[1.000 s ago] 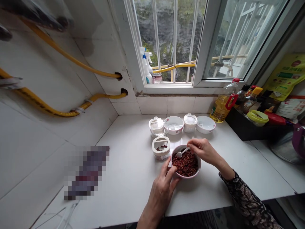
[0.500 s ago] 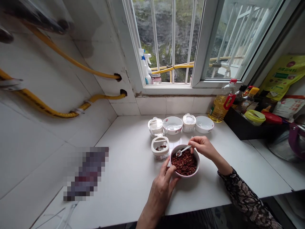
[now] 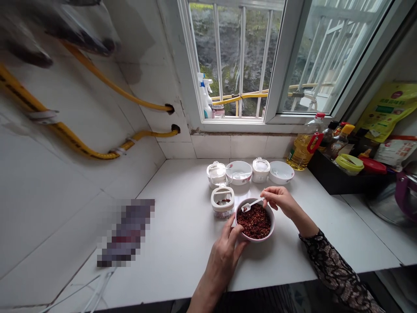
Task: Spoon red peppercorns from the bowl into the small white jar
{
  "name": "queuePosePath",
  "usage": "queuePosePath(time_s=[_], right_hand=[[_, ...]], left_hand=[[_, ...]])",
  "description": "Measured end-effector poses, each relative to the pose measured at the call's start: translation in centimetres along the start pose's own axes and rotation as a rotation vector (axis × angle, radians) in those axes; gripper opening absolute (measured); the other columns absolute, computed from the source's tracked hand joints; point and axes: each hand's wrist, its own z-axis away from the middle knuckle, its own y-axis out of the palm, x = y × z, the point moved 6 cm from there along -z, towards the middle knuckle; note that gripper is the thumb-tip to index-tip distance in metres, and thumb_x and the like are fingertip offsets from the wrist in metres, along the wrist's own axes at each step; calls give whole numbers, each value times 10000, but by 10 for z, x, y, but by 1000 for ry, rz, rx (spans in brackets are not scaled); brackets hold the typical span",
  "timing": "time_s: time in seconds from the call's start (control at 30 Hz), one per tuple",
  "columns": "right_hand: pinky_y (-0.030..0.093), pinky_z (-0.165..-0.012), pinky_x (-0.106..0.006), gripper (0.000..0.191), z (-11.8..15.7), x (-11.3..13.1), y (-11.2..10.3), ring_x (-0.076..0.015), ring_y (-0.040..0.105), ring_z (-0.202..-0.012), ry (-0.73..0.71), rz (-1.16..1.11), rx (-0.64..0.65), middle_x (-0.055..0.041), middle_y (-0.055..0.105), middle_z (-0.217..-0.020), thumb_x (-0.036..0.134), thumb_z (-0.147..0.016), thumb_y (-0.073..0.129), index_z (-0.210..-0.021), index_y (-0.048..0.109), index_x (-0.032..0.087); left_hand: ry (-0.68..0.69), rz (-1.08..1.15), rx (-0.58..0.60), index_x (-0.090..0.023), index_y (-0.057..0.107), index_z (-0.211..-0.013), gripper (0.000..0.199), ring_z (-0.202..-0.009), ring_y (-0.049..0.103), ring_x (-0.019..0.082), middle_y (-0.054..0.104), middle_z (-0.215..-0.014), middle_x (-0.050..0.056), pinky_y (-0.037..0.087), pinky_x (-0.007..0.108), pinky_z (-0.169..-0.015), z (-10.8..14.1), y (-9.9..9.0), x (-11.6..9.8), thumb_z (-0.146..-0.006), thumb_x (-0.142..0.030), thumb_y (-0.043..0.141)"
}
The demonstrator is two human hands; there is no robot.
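A pink-rimmed bowl (image 3: pixel 273 228) full of dark red dried peppercorns (image 3: pixel 256 224) stands on the counter. My left hand (image 3: pixel 225 250) is closed on the bowl's left side, thumb by the rim and fingers round the outside. Between the fingertips of my right hand (image 3: pixel 278 201) is the handle of a small white scoop (image 3: pixel 246 208). The scoop's head is over the peppercorns at the back left of the bowl, with a few dark bits in it. Beside the bowl, to the left, sits a clear jar with a cream lid frame (image 3: pixel 223 204); dark red bits show inside.
Behind stand a white-lidded jar (image 3: pixel 217 174), a white bowl holding a white spoon (image 3: pixel 239 171), another jar (image 3: pixel 261 169) and another white bowl (image 3: pixel 281 172). An oil bottle (image 3: pixel 301 150) and a black condiment box (image 3: pixel 325 174) line the right. A blurred-out item (image 3: pixel 128 234) lies left.
The view has shifted slightly, so the scene sits a little further right. Both hands keep their holds, and the scoop stays over the peppercorns with only a slight shift.
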Motion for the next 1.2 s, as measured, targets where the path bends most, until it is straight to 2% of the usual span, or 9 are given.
queuePosePath(time_s=[0.17,0.3,0.4,0.5,0.6,0.77,0.9,1.0,1.2], right_hand=[[244,-359,-219,340,-3,10,3,-55,371,-361,-17,-102,-14,-27,682,-541,463,-635,778,-718,681,148],[369,-411,-228,351,-5,35,17,-78,450,-408,-175,-39,-58,-29,692,-601,500,-720,740,-772,663,162],[452,-489,-258,296,0,50,36,-115,531,-480,-382,141,-90,-37,700,-655,469,-854,627,-848,650,174],[513,-646,-301,186,10,55,59,-162,631,-642,-602,470,-71,-57,720,-745,337,-926,550,-892,656,189],[519,-733,-335,164,18,55,67,-188,659,-731,-714,638,-50,-72,731,-798,265,-938,521,-887,662,198],[516,-618,-295,146,17,63,28,-161,625,-634,-608,393,-142,-37,683,-707,293,-903,545,-899,646,188],[468,-522,-258,135,9,52,7,-142,571,-553,-411,390,-85,-7,634,-602,275,-828,544,-788,634,182],[437,-522,-244,122,5,37,12,-130,551,-533,-321,485,-26,8,635,-580,224,-788,524,-751,634,186],[442,-589,-254,142,3,21,30,-138,575,-559,-232,445,65,12,660,-571,215,-770,504,-741,640,188]], left_hand=[[-6,20,20,-241,478,-1207,317,-1224,621,292,464,-1467,195,611,391,-854,1,3,2,-923,-113,537],[-20,32,24,-244,483,-1211,326,-1198,639,288,467,-1469,192,612,400,-851,2,5,5,-918,-113,539],[-16,38,10,-235,489,-1212,334,-1181,650,289,471,-1466,196,616,399,-843,3,7,6,-909,-105,543],[-4,29,-6,-236,481,-1243,366,-1213,629,296,472,-1466,189,614,402,-849,3,7,6,-909,-96,529],[-7,24,1,-248,468,-1272,398,-1235,614,292,469,-1473,179,611,396,-858,3,8,6,-911,-92,521],[-9,27,-44,-233,495,-1204,323,-1198,640,285,482,-1462,189,614,383,-846,5,11,8,-908,-110,536],[-15,29,-64,-241,490,-1215,334,-1191,644,288,469,-1475,187,617,384,-832,6,11,9,-908,-117,532],[-13,36,16,-242,486,-1207,319,-1129,678,272,468,-1469,195,617,379,-827,3,9,5,-917,-119,538],[-19,45,10,-240,479,-1214,318,-1093,695,264,467,-1469,200,611,389,-844,1,1,1,-925,-121,537]])
